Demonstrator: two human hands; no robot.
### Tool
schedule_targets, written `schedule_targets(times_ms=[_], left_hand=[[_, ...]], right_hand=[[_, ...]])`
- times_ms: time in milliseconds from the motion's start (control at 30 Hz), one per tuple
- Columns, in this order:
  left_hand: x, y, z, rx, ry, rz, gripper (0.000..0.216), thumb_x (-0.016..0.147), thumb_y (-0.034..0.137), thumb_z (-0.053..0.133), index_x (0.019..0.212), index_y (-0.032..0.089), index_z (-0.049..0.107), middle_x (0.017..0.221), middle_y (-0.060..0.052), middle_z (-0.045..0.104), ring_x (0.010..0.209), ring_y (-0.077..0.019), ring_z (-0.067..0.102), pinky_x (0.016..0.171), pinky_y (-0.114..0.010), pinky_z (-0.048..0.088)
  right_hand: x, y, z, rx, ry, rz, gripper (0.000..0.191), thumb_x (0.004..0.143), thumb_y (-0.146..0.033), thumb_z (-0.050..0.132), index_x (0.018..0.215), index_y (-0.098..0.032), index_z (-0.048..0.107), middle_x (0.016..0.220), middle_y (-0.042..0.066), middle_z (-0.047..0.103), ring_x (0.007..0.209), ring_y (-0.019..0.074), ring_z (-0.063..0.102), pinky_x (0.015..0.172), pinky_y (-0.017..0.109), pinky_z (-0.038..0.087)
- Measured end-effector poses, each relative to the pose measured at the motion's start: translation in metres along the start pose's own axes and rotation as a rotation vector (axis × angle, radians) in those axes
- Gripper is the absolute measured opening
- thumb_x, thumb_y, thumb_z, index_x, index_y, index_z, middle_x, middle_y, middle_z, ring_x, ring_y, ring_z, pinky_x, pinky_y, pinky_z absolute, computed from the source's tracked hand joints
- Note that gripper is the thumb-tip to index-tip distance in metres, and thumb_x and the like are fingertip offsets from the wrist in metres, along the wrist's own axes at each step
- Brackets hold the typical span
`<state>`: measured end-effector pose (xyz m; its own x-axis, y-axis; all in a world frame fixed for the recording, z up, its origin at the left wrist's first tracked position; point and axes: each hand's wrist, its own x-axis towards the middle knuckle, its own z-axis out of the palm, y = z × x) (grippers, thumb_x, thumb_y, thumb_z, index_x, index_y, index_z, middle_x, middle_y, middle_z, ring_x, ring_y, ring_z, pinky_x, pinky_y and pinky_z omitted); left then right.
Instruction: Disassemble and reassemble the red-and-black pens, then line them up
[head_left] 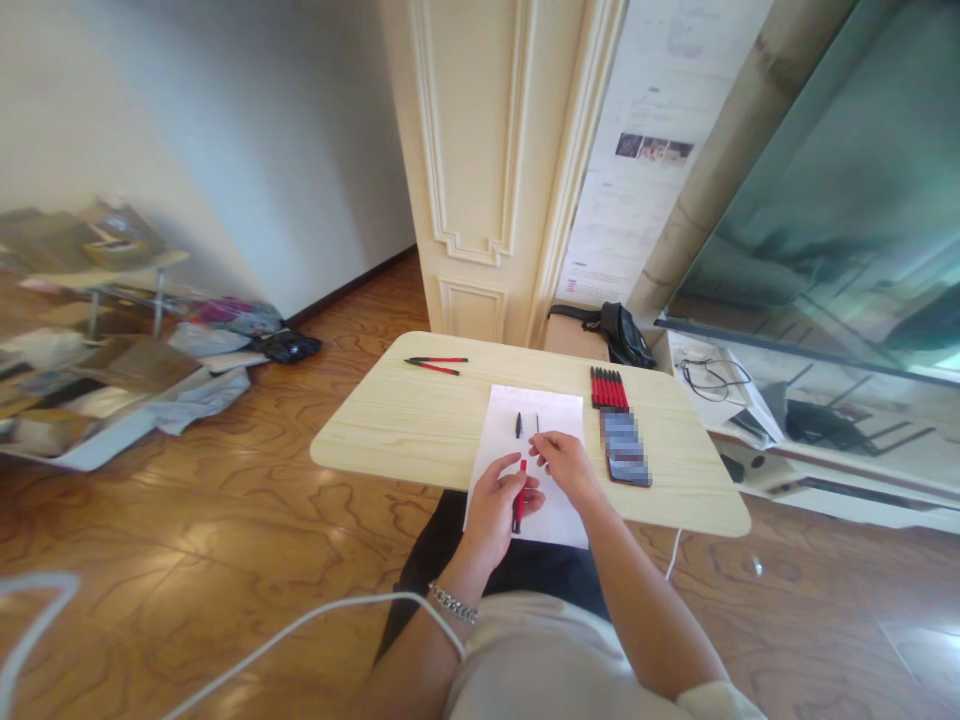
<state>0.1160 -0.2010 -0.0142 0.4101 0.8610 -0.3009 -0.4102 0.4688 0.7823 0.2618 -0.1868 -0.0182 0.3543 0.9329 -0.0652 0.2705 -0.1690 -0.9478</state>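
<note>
My left hand (499,505) is closed around a red pen barrel (519,495), held upright over a white sheet of paper (536,420) on a small light wooden table (405,420). My right hand (564,462) is beside it, fingers curled in a pinch at the pen's top end. What the right fingers hold is too small to make out. Two small dark pen parts (519,425) lie on the paper just beyond the hands.
A row of several red-and-black pens (608,388) lies at the table's right, with a phone (625,448) in front of them. Two more red pens (436,364) lie at the far left. A black bag (626,335) and a cabinet stand behind.
</note>
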Motion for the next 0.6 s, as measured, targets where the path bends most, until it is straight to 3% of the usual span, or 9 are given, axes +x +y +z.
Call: schedule_targets(times_ms=[100,233,367,600], left_hand=[[-0.001,0.0,0.007,0.075,0.047,-0.001,0.051,0.071,0.037,0.073,0.112,0.015,0.05,0.072,-0.006,0.068,0.054,-0.0165,0.065,0.054,-0.03,0.053],[-0.003,-0.003,0.015,0.218,0.03,0.044,0.046,0.075,0.045,0.067,0.105,0.017,0.047,0.06,0.0,0.063,0.042,-0.0147,0.059,0.036,-0.02,0.039],[-0.005,-0.003,0.018,0.236,-0.049,0.097,0.036,0.078,0.044,0.063,0.096,0.018,0.045,0.052,0.004,0.059,0.036,-0.011,0.052,0.034,-0.018,0.032],[-0.007,-0.003,0.021,0.26,-0.083,0.109,0.028,0.081,0.041,0.058,0.092,0.02,0.043,0.045,0.007,0.053,0.033,-0.0101,0.047,0.032,-0.017,0.027]], right_hand=[[-0.024,0.005,0.005,0.393,-0.096,0.102,0.034,0.081,-0.047,0.055,0.094,-0.016,0.066,0.078,0.004,0.067,0.057,0.0114,0.057,0.051,0.023,0.043],[-0.038,0.007,0.006,0.701,-0.204,0.165,0.034,0.079,-0.045,0.06,0.092,-0.014,0.064,0.057,0.0,0.059,0.042,0.0108,0.05,0.041,0.023,0.041],[-0.042,0.005,0.004,0.807,-0.324,0.153,0.031,0.08,-0.041,0.06,0.09,-0.013,0.064,0.049,0.0,0.057,0.037,0.0141,0.05,0.035,0.026,0.042],[-0.045,0.007,-0.001,0.792,-0.377,0.141,0.026,0.08,-0.037,0.06,0.083,-0.011,0.066,0.054,0.004,0.063,0.039,0.015,0.055,0.037,0.025,0.042]])
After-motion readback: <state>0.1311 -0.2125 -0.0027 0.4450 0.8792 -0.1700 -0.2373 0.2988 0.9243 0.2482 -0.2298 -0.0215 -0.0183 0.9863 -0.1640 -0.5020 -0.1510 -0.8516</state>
